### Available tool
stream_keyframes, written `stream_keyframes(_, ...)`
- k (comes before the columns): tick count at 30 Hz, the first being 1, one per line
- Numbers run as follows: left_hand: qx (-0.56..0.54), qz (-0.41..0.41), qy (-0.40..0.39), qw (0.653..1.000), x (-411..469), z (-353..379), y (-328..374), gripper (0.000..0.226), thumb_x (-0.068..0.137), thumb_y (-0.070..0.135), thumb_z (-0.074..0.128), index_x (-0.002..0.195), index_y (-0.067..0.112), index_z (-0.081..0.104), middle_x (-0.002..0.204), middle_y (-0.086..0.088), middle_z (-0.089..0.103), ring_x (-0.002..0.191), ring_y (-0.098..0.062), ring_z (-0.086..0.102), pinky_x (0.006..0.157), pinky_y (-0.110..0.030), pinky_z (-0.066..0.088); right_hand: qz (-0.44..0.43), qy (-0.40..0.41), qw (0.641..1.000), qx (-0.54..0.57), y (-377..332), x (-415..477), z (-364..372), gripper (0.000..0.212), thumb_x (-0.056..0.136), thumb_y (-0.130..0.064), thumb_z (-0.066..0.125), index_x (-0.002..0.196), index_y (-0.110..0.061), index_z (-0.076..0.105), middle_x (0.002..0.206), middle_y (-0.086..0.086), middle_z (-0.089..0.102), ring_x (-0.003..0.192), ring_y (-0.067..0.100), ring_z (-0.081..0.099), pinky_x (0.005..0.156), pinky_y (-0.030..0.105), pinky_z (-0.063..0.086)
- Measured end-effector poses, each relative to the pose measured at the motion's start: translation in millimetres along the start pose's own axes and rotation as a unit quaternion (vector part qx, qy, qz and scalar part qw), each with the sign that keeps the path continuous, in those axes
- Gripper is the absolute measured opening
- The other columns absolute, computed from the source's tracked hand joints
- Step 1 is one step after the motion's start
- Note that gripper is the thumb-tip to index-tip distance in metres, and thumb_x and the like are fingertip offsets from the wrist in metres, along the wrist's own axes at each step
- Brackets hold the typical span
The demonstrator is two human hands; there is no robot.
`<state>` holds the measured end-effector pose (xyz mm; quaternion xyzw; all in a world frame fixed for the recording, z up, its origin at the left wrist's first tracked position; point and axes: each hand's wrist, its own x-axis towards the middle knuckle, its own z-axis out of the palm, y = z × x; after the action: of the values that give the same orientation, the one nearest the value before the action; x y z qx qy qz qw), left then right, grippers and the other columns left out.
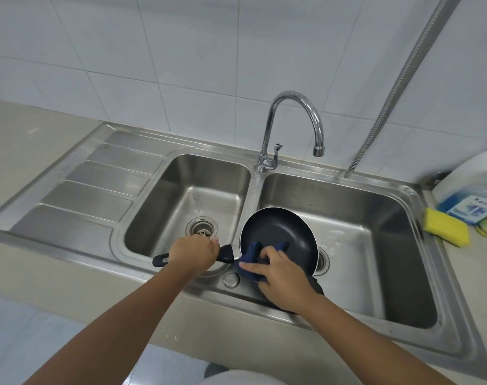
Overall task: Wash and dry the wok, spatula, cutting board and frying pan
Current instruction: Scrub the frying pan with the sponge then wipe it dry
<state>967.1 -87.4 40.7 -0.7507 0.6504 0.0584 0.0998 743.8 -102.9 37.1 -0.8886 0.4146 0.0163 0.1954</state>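
A dark frying pan [278, 232] with a black handle is held tilted over the right basin of the double steel sink [375, 273]. My left hand [193, 252] grips the handle over the divider between the basins. My right hand [282, 276] presses a dark blue cloth [252, 257] against the pan's near rim and inner surface. Part of the cloth hangs behind my right wrist. No wok, spatula or cutting board is in view.
A chrome tap [292, 129] curves over the right basin, no water running. A yellow sponge [446, 230] and a blue liquid bottle [470, 195] sit on the right counter. A metal hose [403, 79] hangs at the wall. The draining board [84, 190] lies left.
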Motion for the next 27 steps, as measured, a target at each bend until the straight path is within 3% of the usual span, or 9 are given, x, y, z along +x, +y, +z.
stream_keyframes(5, -0.008, 0.007, -0.019, 1.0, 0.7, 14.2, 0.0, 0.066, 0.103, 0.049, 0.016, 0.095, 0.012, 0.07, 0.074, -0.003, 0.054, 0.07, -0.024, 0.051, 0.06, -0.03, 0.036, 0.103, 0.055, 0.99, 0.085, 31.2, 33.8, -14.7, 0.047, 0.087, -0.024, 0.055, 0.126, -0.05, 0.057, 0.114, -0.011, 0.043, 0.105, 0.014, 0.053, 0.086, 0.03, 0.045)
stream_keyframes(8, 0.011, 0.037, -0.042, 0.998, -0.3, 21.5, -8.3, 0.064, 0.101, 0.055, 0.014, 0.108, 0.021, 0.068, 0.073, 0.001, 0.051, 0.071, -0.023, 0.048, 0.051, -0.03, 0.028, 0.142, 0.109, 0.971, 0.156, 37.2, 64.2, -27.5, 0.053, 0.085, -0.019, 0.058, 0.134, -0.039, 0.053, 0.124, -0.006, 0.045, 0.11, 0.019, 0.053, 0.089, 0.033, 0.047)
stream_keyframes(10, -0.015, 0.028, -0.061, 0.998, -0.4, 25.4, -15.0, 0.069, 0.097, 0.062, 0.015, 0.093, 0.018, 0.068, 0.071, 0.002, 0.051, 0.073, -0.022, 0.05, 0.056, -0.031, 0.034, 0.152, 0.144, 0.959, 0.191, 33.5, 78.8, -29.9, 0.05, 0.083, -0.014, 0.059, 0.13, -0.027, 0.049, 0.132, -0.002, 0.043, 0.111, 0.023, 0.052, 0.085, 0.037, 0.048)
stream_keyframes(13, -0.071, -0.021, -0.066, 0.995, -3.2, 25.7, -28.0, 0.075, 0.09, 0.075, 0.016, 0.06, 0.017, 0.053, 0.064, 0.001, 0.052, 0.068, -0.021, 0.055, 0.061, -0.031, 0.04, 0.185, 0.18, 0.945, 0.203, 19.8, 89.9, -12.0, 0.035, 0.084, -0.014, 0.064, 0.115, -0.018, 0.048, 0.13, 0.003, 0.04, 0.106, 0.028, 0.053, 0.076, 0.036, 0.047)
stream_keyframes(17, -0.059, -0.037, -0.064, 0.996, -2.0, 9.8, -40.4, 0.072, 0.089, 0.078, 0.02, 0.058, 0.019, 0.048, 0.064, 0.003, 0.05, 0.067, -0.02, 0.053, 0.062, -0.031, 0.039, 0.173, 0.089, 0.967, 0.166, -1.3, 85.9, 17.6, 0.052, 0.084, -0.033, 0.068, 0.13, -0.024, 0.046, 0.139, 0.005, 0.037, 0.12, 0.03, 0.047, 0.093, 0.041, 0.048)
stream_keyframes(19, -0.051, -0.041, -0.062, 0.996, 1.2, 4.8, -45.3, 0.07, 0.088, 0.079, 0.023, 0.058, 0.02, 0.047, 0.065, 0.004, 0.048, 0.071, -0.021, 0.052, 0.066, -0.031, 0.041, 0.137, 0.023, 0.974, 0.177, -6.4, 72.4, 18.2, 0.057, 0.085, -0.031, 0.064, 0.138, -0.032, 0.041, 0.141, 0.001, 0.038, 0.121, 0.028, 0.05, 0.094, 0.04, 0.047)
stream_keyframes(22, -0.043, -0.029, -0.066, 0.996, 5.0, 1.2, -51.3, 0.071, 0.087, 0.079, 0.024, 0.057, 0.019, 0.047, 0.065, 0.003, 0.048, 0.069, -0.021, 0.052, 0.065, -0.031, 0.042, 0.03, -0.104, 0.983, 0.146, 4.6, 49.5, 2.3, 0.054, 0.083, -0.018, 0.057, 0.133, -0.036, 0.053, 0.134, -0.004, 0.049, 0.118, 0.022, 0.053, 0.1, 0.035, 0.043)
stream_keyframes(25, -0.043, -0.004, -0.07, 0.997, 9.5, 1.4, -56.8, 0.074, 0.086, 0.08, 0.023, 0.055, 0.016, 0.045, 0.063, 0.002, 0.05, 0.062, -0.017, 0.051, 0.061, -0.03, 0.041, -0.048, -0.23, 0.972, -0.028, 23.3, 44.4, -33.7, 0.05, 0.081, -0.01, 0.049, 0.116, -0.041, 0.067, 0.128, -0.011, 0.057, 0.115, 0.023, 0.055, 0.095, 0.033, 0.043)
stream_keyframes(27, -0.043, 0.008, -0.071, 0.997, 14.1, 1.6, -59.9, 0.076, 0.085, 0.081, 0.022, 0.056, 0.016, 0.046, 0.063, 0.001, 0.053, 0.06, -0.015, 0.051, 0.06, -0.03, 0.042, -0.04, -0.232, 0.956, -0.173, 30.6, 48.1, -56.2, 0.041, 0.084, -0.013, 0.05, 0.108, -0.039, 0.071, 0.122, -0.009, 0.061, 0.112, 0.023, 0.052, 0.088, 0.032, 0.037)
